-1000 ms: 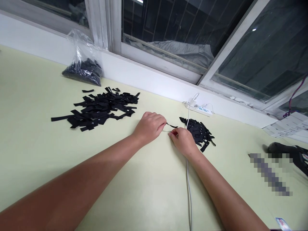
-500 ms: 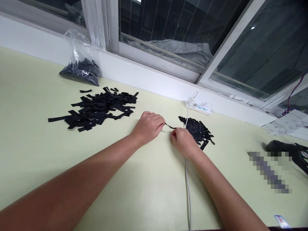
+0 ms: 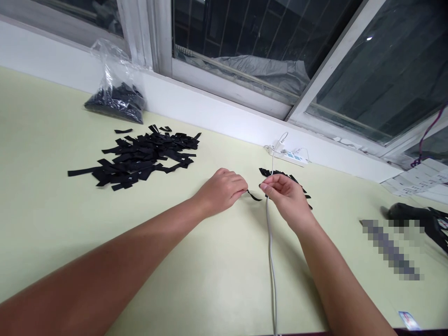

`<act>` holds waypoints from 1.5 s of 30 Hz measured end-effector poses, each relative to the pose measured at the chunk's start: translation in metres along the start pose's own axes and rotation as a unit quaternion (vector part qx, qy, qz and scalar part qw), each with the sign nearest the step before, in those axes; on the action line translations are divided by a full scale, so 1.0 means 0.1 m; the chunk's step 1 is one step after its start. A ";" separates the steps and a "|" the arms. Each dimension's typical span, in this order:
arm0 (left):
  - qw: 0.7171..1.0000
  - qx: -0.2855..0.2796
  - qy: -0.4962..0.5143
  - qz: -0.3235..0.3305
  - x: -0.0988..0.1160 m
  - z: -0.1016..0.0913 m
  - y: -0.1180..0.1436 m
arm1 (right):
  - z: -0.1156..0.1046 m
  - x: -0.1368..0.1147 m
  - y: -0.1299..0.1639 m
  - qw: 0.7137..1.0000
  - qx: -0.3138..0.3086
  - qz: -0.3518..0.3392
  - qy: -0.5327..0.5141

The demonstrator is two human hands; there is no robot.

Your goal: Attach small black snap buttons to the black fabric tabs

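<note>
Right hand (image 3: 285,198) covers most of the small pile of black strips (image 3: 304,192) behind it. Left hand's (image 3: 224,190) fingertips hide the held strip's (image 3: 253,196) end. White cable (image 3: 271,261) runs off the bottom edge. A pixelated patch (image 3: 392,249) blots the desk (image 3: 210,270).

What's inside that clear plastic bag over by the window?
The clear plastic bag holds a heap of small black pieces filling its bottom; its upper part looks empty and crumpled. Whether they match the loose black strips on the table cannot be told.

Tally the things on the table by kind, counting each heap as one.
Heaps of black fabric strips: 2
Clear plastic bag of black pieces: 1
White power strip: 1
White cable: 1
Single black strip at the left hand: 1
Total: 6
</note>
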State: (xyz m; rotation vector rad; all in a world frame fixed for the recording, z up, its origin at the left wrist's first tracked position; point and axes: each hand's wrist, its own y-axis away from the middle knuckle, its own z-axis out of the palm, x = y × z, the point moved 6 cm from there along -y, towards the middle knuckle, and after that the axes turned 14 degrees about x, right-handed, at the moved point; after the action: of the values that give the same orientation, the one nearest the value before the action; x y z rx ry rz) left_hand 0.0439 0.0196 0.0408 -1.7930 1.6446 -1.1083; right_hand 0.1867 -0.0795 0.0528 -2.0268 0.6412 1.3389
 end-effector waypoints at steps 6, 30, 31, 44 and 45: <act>1.000 0.010 0.010 0.020 0.10 -0.01 -0.01 | 0.16 0.19 0.03 0.997 -0.043 0.059 -0.016; 0.996 0.041 0.037 0.074 0.28 -0.06 -0.02 | 0.19 0.23 0.07 0.971 -0.155 0.161 -0.084; 0.996 0.041 0.039 0.073 0.28 -0.06 -0.01 | 0.19 0.23 0.07 0.971 -0.160 0.160 -0.082; 0.993 0.056 0.046 0.098 0.35 -0.08 -0.02 | 0.25 0.29 0.15 0.937 -0.230 0.228 -0.132; 0.992 0.055 0.047 0.099 0.36 -0.08 -0.02 | 0.26 0.29 0.16 0.931 -0.238 0.237 -0.141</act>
State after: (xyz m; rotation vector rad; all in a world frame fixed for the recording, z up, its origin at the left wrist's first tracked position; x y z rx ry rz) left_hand 0.0374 -0.0134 0.0553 -1.4946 1.7357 -1.1835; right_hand 0.1700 -0.0740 0.0149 -2.0455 0.7561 2.2072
